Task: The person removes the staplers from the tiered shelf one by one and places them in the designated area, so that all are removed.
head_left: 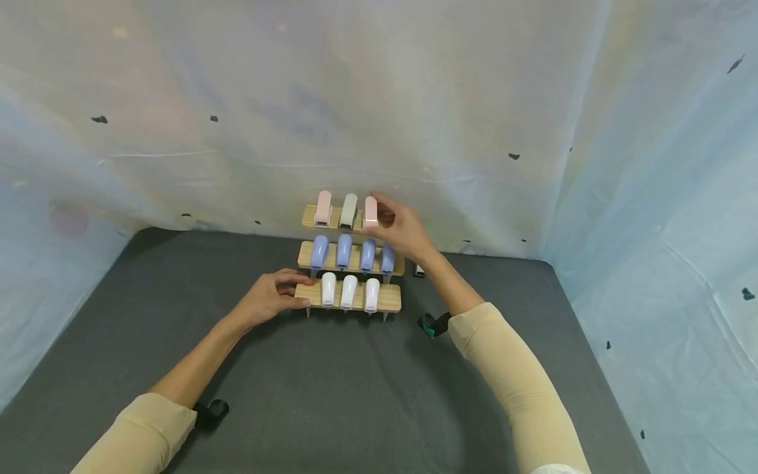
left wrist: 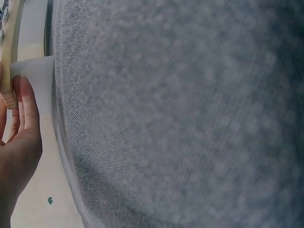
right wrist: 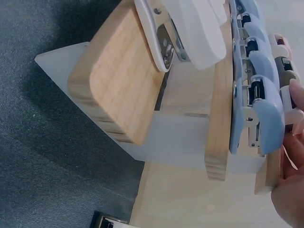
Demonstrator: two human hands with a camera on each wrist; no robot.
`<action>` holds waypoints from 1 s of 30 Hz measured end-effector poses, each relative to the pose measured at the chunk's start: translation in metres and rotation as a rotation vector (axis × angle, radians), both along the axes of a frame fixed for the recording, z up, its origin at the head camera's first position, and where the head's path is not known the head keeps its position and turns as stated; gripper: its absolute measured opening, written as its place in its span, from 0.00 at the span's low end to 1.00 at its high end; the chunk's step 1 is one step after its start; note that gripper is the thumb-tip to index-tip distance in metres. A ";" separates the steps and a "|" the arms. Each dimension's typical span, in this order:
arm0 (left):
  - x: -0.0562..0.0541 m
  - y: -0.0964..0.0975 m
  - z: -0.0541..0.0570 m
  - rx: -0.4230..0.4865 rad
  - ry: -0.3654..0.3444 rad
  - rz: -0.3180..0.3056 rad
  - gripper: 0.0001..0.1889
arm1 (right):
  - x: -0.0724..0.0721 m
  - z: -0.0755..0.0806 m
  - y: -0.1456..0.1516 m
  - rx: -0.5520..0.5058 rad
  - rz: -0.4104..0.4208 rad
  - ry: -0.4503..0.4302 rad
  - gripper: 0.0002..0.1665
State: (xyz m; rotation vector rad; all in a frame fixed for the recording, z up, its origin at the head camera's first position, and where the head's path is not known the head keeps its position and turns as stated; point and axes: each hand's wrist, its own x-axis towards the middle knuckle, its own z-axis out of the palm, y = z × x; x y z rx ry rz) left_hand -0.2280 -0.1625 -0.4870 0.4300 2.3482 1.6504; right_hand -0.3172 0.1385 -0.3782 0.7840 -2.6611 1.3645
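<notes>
A three-tier wooden display stand (head_left: pixel 387 297) with translucent side supports holds small staplers. At the right end of its top tier, my right hand (head_left: pixel 405 230) pinches a pink stapler (head_left: pixel 370 209) between thumb and fingers. Left of it stand a grey-green stapler (head_left: pixel 349 209) and another pink stapler (head_left: pixel 323 207). Several blue staplers (right wrist: pixel 268 118) fill the middle tier, and three white staplers (head_left: pixel 349 291) sit on the lowest. My left hand (head_left: pixel 272 296) grips the left end of the lowest board, its fingers (left wrist: pixel 29 107) beneath the wood in the left wrist view.
On the dark grey tabletop (head_left: pixel 331 395), a stapler (head_left: pixel 419 270) lies right of the stand, partly behind my right forearm. A pale sheet (head_left: pixel 379 99) hangs close behind the stand, with more sheeting (head_left: pixel 663 276) on both sides. Black straps (head_left: pixel 212 415) hang at my wrists.
</notes>
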 end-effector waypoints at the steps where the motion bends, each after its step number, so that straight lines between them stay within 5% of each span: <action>1: 0.000 0.000 0.000 -0.001 -0.001 0.001 0.25 | 0.001 0.001 0.000 -0.003 0.005 -0.003 0.46; 8: 0.001 -0.003 0.002 0.007 -0.001 -0.013 0.24 | 0.007 0.006 0.002 -0.077 0.027 -0.078 0.46; 17: 0.000 -0.005 0.003 -0.005 -0.005 -0.001 0.25 | 0.030 0.036 0.007 -0.107 0.039 -0.103 0.44; 30: 0.002 -0.003 0.004 -0.022 -0.003 0.011 0.25 | 0.013 0.006 0.033 -0.110 0.005 -0.053 0.45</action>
